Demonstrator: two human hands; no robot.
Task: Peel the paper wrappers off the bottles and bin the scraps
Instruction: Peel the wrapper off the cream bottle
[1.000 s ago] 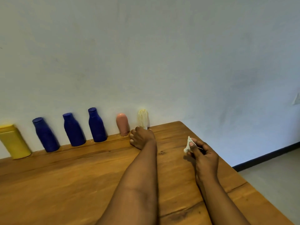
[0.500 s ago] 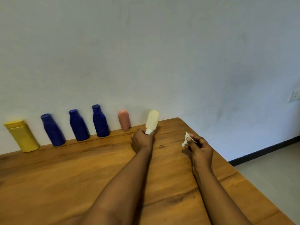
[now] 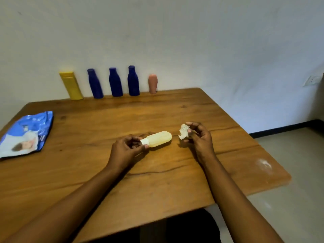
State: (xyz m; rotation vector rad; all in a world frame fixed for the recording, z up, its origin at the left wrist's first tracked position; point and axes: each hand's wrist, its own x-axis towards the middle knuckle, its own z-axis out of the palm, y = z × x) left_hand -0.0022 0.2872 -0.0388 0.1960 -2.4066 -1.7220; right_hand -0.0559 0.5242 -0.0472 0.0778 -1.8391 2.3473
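Note:
A cream bottle (image 3: 159,139) with a white cap lies on its side over the middle of the wooden table (image 3: 157,181). My left hand (image 3: 125,151) grips it at the cap end. To its right, my right hand (image 3: 199,139) pinches a crumpled white paper scrap (image 3: 184,133) just above the table. Against the wall stand a yellow bottle (image 3: 71,85), three dark blue bottles (image 3: 114,82) and a small pink bottle (image 3: 152,83).
A blue and white plastic pouch (image 3: 26,134) lies flat at the table's left edge. A pale smudge (image 3: 264,164) marks the table's near right corner. Grey floor (image 3: 289,190) lies beyond the right edge, and a wall socket (image 3: 313,81) sits far right.
My left hand has pulled the cream bottle away from the wall row to the middle of the table, now lying sideways. My right hand came back too, still pinching the scrap. The view dropped.

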